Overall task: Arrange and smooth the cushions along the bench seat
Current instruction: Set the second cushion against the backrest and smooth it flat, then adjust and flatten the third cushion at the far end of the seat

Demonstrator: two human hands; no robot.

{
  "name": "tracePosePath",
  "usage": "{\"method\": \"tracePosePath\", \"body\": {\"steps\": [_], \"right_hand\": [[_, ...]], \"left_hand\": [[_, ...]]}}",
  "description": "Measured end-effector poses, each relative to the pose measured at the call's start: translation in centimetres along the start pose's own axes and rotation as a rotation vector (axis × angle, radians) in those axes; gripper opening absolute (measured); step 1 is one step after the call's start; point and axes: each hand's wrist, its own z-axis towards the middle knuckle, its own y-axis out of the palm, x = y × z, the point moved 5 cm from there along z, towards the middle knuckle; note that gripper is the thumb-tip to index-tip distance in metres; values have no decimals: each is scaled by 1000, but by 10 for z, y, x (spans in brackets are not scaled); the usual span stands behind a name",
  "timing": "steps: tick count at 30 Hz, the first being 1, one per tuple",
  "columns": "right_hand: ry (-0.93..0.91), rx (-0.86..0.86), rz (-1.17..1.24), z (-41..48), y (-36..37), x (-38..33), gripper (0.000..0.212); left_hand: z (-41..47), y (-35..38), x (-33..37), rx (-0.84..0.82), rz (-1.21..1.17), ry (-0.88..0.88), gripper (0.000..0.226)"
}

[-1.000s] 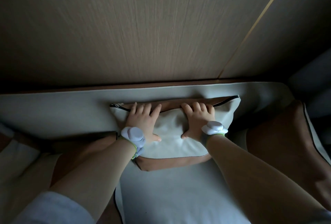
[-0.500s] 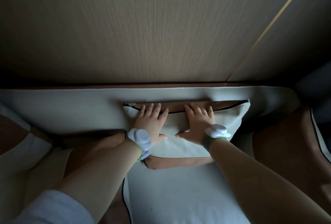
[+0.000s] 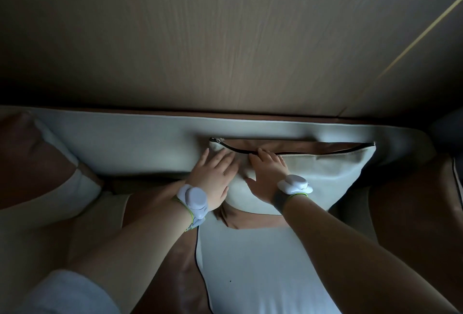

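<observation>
A small pale cushion (image 3: 323,178) with a brown strip and a dark zip along its top edge leans against the long pale back cushion (image 3: 130,145). My left hand (image 3: 215,178) lies flat on the small cushion's left corner, fingers spread. My right hand (image 3: 268,170) presses flat beside it, fingertips at the zip. Both palms are down and grip nothing. A pale seat cushion (image 3: 255,268) lies below my hands, partly hidden by my forearms.
A wood-grain wall panel (image 3: 225,37) rises right behind the bench. A brown and pale cushion (image 3: 37,163) sits at the left. Another brown cushion (image 3: 416,208) with dark piping sits at the right. Dim light hides detail at the edges.
Both hands have slid left along the small cushion's top edge and come closer together. The view has shifted left, so the cushion sits further right in frame.
</observation>
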Motion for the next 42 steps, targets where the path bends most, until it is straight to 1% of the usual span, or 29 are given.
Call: {"method": "tracePosePath", "body": {"steps": [2, 5, 7, 9, 10, 12, 14, 16, 19, 22, 27, 29, 31, 34, 37, 39, 42], "right_hand": [[-33, 22, 24, -1, -4, -17, 55], [-101, 91, 57, -4, -12, -45, 42], [-166, 177, 100, -8, -18, -69, 30], [-257, 307, 163, -13, -20, -93, 15], [-289, 346, 186, -15, -18, -103, 11], [-318, 323, 199, -17, -6, -118, 11], [-302, 252, 219, -11, 17, -130, 17], [-235, 141, 247, -2, 44, -137, 30], [-50, -152, 246, 12, 92, -139, 58], [106, -305, 299, 19, 125, -138, 74], [276, -341, 433, 28, 150, -135, 74], [287, -350, 490, 36, 162, -141, 73], [313, -362, 546, 40, 170, -144, 78], [427, -397, 666, 45, 190, -148, 91], [464, -428, 678, 47, 211, -156, 112], [483, -446, 654, 48, 217, -157, 127], [524, -444, 648, 51, 223, -151, 139]], "left_hand": [[-13, -2, -10, 6, -27, 8, 64], [-33, -2, -25, 3, -63, -38, 61], [-48, 3, -41, -4, -112, -100, 58], [-62, 11, -59, -3, -149, -153, 54], [-69, 17, -69, -10, -166, -177, 51], [-82, 30, -85, -41, -193, -232, 49], [-100, 52, -105, -124, -220, -337, 51], [-120, 78, -127, -195, -244, -444, 55], [-144, 112, -150, -259, -293, -566, 61], [-162, 138, -169, -318, -309, -653, 71], [-176, 155, -190, -333, -358, -690, 82], [-183, 169, -197, -357, -394, -735, 89], [-187, 178, -196, -387, -401, -761, 99], [-187, 192, -196, -375, -407, -773, 113], [-183, 202, -202, -334, -416, -759, 122], [-177, 205, -206, -343, -411, -720, 124], [-168, 206, -211, -343, -365, -658, 121]]}}
